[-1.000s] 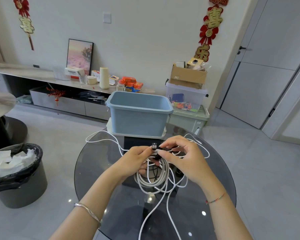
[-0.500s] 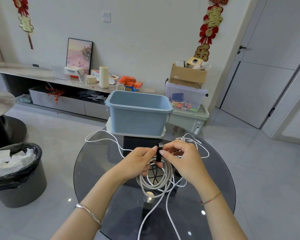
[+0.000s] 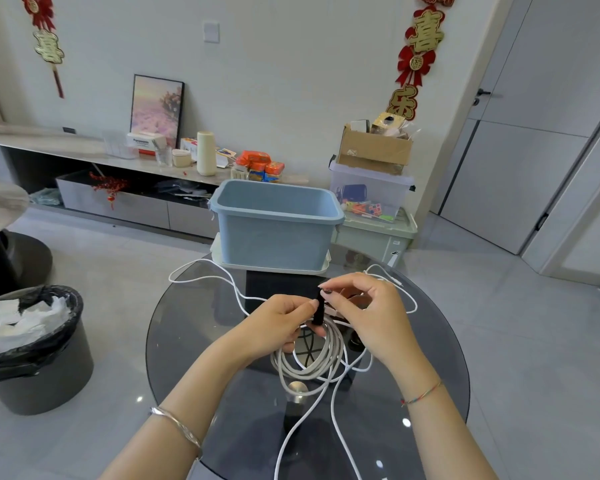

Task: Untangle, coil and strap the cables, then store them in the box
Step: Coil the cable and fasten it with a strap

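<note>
Head view, looking down over a round, dark glass surface [image 3: 187, 341]. Both of the person's hands meet at its middle, over a coil [image 3: 310, 362] of white cable.

The left hand [image 3: 278, 320] has its thumb and fingertips closed on a black strap [image 3: 318, 308], at the top of the gathered loops. The right hand [image 3: 364, 313] pinches the same strap from the other side with forefinger and thumb, its other fingers curled loosely behind. Held this way, one hand probably keeps the loops bunched while the other works the strap round them (whether the strap is already fastened cannot be told).

The strap stands nearly upright between the fingertips, its long axis running up and down. The coil hangs below the hands as an oval of several turns, its long axis running from the strap toward the viewer, its lower end on or just above the glass. One white tail runs from it toward the viewer and out of the bottom edge.

A second white cable [image 3: 201, 277] lies loose, looping off to the left and far side, not yet coiled.

The open blue box [image 3: 274, 230] stands at the far edge, directly beyond the hands, its mouth upward, likely set there for an easy drop. No cable can be seen inside.
</note>
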`<state>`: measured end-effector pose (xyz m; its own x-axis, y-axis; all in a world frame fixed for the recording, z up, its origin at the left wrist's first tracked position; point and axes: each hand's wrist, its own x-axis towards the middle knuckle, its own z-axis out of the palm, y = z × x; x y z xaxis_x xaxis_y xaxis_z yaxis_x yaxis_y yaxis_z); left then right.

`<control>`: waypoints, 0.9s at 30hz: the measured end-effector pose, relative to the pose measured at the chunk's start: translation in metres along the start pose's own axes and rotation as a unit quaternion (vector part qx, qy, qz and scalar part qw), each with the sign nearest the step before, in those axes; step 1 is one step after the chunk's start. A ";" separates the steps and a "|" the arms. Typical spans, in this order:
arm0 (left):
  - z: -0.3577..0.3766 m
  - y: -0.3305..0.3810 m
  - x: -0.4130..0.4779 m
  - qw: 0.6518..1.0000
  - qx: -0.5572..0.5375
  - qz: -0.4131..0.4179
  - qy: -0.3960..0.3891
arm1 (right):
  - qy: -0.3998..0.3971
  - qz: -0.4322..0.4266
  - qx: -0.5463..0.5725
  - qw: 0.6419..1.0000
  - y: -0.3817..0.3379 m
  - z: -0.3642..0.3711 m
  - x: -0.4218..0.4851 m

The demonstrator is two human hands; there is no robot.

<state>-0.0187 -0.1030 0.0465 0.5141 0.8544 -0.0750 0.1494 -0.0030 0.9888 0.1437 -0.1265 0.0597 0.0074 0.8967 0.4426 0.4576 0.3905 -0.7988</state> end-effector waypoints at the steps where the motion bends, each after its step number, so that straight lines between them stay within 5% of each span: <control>1: 0.000 0.000 0.000 1.000 0.002 -0.002 0.005 | 0.010 -0.012 -0.012 1.000 -0.001 0.001 0.000; 14: -0.010 0.005 -0.003 0.994 -0.088 0.006 0.068 | 0.022 -0.223 -0.193 0.955 -0.001 0.012 -0.004; 24: -0.012 0.003 -0.001 0.991 -0.100 -0.007 0.092 | 0.007 -0.264 -0.225 0.938 0.004 0.012 -0.003; 27: -0.012 0.002 -0.001 0.990 -0.107 -0.005 0.094 | 0.001 -0.215 -0.165 0.963 0.003 0.011 -0.005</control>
<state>-0.0290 -0.0972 0.0500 0.3448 0.9354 -0.0786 -0.0386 0.0978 0.9945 0.1351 -0.1269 0.0503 -0.2436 0.6668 0.7043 0.6766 0.6371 -0.3692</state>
